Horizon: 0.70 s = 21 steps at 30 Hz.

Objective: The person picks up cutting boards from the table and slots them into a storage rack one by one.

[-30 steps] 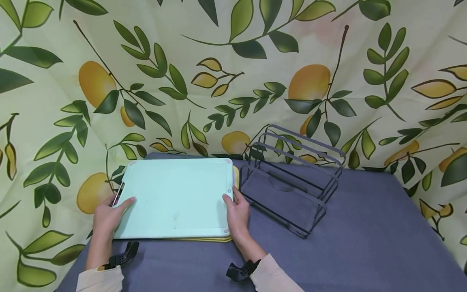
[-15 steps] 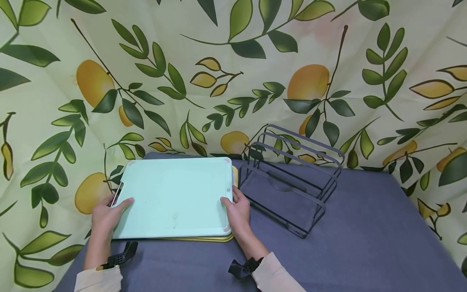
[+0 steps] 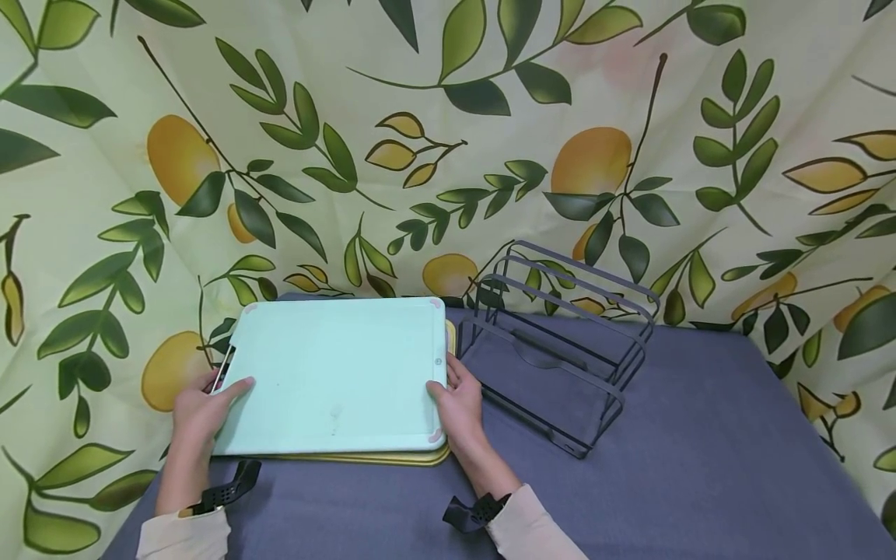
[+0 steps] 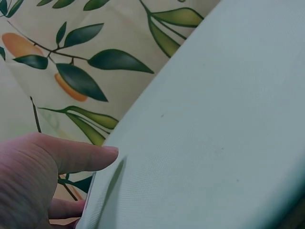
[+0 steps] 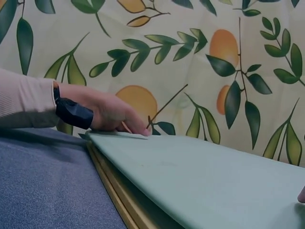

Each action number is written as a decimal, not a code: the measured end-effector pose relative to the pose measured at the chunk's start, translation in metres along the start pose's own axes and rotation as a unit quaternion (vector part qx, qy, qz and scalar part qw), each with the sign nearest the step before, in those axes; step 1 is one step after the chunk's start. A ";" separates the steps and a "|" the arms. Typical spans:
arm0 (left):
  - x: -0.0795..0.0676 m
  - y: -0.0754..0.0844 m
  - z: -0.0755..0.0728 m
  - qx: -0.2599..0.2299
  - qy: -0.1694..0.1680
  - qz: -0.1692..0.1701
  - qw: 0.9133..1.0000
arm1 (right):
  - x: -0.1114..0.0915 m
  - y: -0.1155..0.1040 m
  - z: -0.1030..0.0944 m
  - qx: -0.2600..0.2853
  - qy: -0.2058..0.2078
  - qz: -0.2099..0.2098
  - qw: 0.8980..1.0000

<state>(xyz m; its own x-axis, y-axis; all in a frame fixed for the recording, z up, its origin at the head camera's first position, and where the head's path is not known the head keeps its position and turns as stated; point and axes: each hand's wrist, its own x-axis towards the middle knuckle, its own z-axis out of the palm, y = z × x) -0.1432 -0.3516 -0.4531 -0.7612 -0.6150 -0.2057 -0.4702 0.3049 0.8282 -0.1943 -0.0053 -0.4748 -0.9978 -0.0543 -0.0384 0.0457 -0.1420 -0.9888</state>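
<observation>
A mint-green cutting board [image 3: 336,373] with pinkish corners and a slot at its left end lies over several yellow boards [image 3: 413,459], whose edges peek out at the front and right. At the left end, my left hand [image 3: 199,412] grips the green board, thumb on its top face and fingers round the slotted edge. My right hand [image 3: 458,400] holds the opposite edge, thumb on top. In the right wrist view a gap shows between the green board [image 5: 200,167] and the yellow boards [image 5: 112,181] below. The fingers under the board are mostly hidden.
To the right, a black wire rack [image 3: 553,362] with upright loops stands on the blue-grey cloth-covered table [image 3: 707,435]. A curtain [image 3: 420,233] printed with leaves and fruit hangs behind and at both sides.
The green board has risen slightly off the yellow boards, its far edge shifting up in the head view. Both hands keep their hold on it, and the rack stays in place.
</observation>
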 end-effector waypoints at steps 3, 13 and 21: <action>-0.001 0.001 -0.001 0.000 0.000 0.000 1.000 | 0.000 -0.003 0.000 0.004 -0.002 -0.001 1.000; -0.003 0.006 -0.004 -0.005 0.025 0.004 1.000 | 0.000 -0.003 -0.002 -0.010 -0.001 0.009 1.000; -0.005 0.009 -0.006 -0.016 0.026 0.003 1.000 | -0.002 -0.010 -0.003 0.000 -0.006 0.012 1.000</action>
<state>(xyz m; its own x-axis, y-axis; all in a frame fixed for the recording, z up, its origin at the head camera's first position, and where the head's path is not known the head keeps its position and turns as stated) -0.1414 -0.3506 -0.4411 -0.7391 -0.6505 -0.1749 -0.4512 0.2854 0.8455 -0.1925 -0.0013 -0.4656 -0.9957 -0.0704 -0.0607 0.0702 -0.1401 -0.9876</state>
